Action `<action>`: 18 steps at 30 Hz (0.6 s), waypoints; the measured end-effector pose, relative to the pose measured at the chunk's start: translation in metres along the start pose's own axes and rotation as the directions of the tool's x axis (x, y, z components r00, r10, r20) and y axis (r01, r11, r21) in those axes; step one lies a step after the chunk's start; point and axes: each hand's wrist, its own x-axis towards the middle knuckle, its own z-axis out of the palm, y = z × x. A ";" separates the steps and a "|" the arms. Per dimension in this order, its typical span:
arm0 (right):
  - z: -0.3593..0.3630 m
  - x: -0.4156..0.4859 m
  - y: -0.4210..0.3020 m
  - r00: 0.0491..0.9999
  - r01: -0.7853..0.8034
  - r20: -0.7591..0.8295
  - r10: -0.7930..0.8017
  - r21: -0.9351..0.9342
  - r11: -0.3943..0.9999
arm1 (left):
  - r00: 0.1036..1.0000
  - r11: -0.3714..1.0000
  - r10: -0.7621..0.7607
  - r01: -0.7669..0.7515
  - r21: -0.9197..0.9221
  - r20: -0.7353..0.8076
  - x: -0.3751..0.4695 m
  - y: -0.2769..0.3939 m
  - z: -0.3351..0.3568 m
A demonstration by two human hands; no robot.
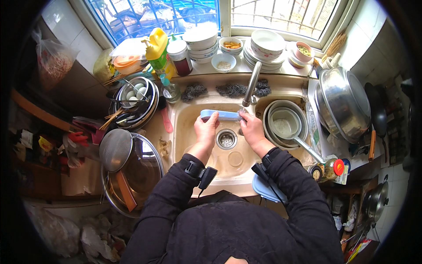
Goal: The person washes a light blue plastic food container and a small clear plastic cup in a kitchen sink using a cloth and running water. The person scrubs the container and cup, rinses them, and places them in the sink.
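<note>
A long, narrow light-blue plastic case [224,115] lies level above the left sink basin [186,128]. My left hand [204,130] grips its left end, with the thumb along the near side. At the other end, my right hand [253,130] pinches the case just under the faucet [252,84]. Something clear and glinting shows at the right fingertips; whether it is water or a scrubber, I cannot tell. Beneath the hands are the metal drain strainer [226,139] and a pale round disc [235,159] on the basin floor.
Nested pots [285,122] fill the right basin. Black scouring pads [230,89] and a clear pump bottle [170,89] line the back rim. Stacked bowls [201,43] stand on the sill. A glass lid [145,165] lies left; a large steel pot [344,102] stands right.
</note>
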 end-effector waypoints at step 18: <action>-0.007 -0.004 -0.013 1.000 -0.021 0.005 0.021 0.042 0.999 | 1.000 0.998 -0.014 0.014 -0.060 -0.009 -0.003 0.004 -0.013</action>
